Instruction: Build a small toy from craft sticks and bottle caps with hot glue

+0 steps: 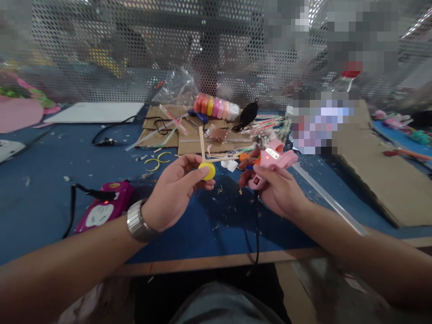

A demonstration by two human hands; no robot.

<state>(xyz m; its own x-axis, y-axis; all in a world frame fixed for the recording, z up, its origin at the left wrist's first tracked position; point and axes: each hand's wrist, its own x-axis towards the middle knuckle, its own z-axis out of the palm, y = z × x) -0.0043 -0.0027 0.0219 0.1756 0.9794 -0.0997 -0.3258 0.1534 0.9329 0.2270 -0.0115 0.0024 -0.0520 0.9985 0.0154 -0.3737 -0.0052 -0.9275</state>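
My left hand [177,189], with a metal watch at its wrist, pinches a round yellow disc [208,172] between thumb and fingers. Two thin wooden sticks [202,143] meet at the disc, one pointing up and one to the right. My right hand [278,191] is wrapped round a pink hot glue gun [285,159] with an orange nozzle end facing left. A clear glue stick [329,198] sticks out behind the gun, and a black cord hangs below it. The nozzle end is close to the right-hand stick; whether they touch I cannot tell.
A magenta power box [108,204] with a plugged-in cord lies at left. Behind my hands are cardboard pieces [189,146], a pack of coloured clay [216,107] and yellow cut rings [153,165]. A large cardboard sheet [381,180] lies at right. Perforated metal stands behind.
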